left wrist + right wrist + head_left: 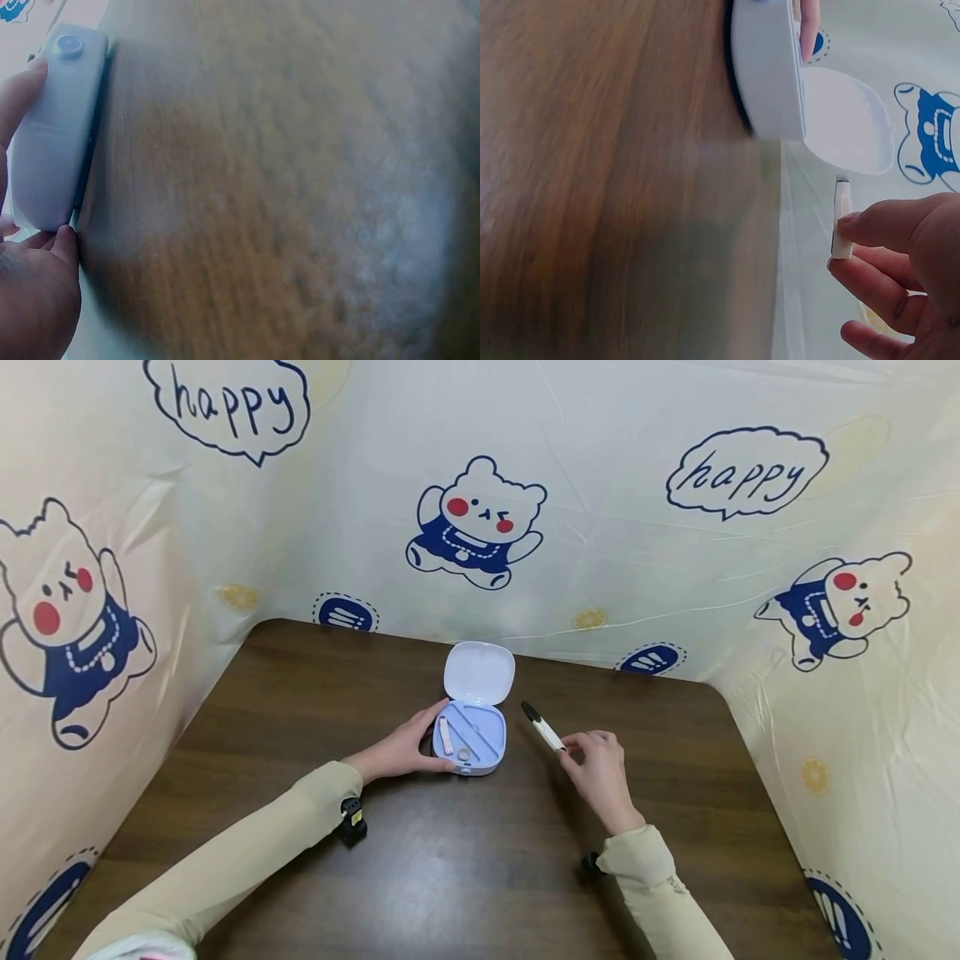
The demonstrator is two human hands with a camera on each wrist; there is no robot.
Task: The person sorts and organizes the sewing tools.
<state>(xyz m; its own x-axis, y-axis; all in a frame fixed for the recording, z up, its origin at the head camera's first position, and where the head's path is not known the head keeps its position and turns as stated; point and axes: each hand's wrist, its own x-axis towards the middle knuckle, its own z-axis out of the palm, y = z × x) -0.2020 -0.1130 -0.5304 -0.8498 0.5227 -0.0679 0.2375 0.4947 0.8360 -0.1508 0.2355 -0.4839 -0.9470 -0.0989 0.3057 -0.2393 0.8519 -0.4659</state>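
A pale blue compartment box (491, 766) sits on the table with its white lid (480, 672) raised at the back. Slanted dividers split its inside; a small pale stick-like item (446, 736) and a little ring-shaped thing (462, 754) lie in it. My left hand (401, 747) grips the box's left side, thumb at the front and fingers toward the back. To the right of the box, my right hand (602, 772) pinches a white marker (546, 732) at its near end. The marker's black cap end points up and left, toward the lid. In the right wrist view, thumb and fingertips hold the marker (842, 217).
The dark brown wooden table (420, 877) carries the box near its back edge. A pale curtain (600, 568) with bear drawings and "happy" bubbles hangs behind and on both sides.
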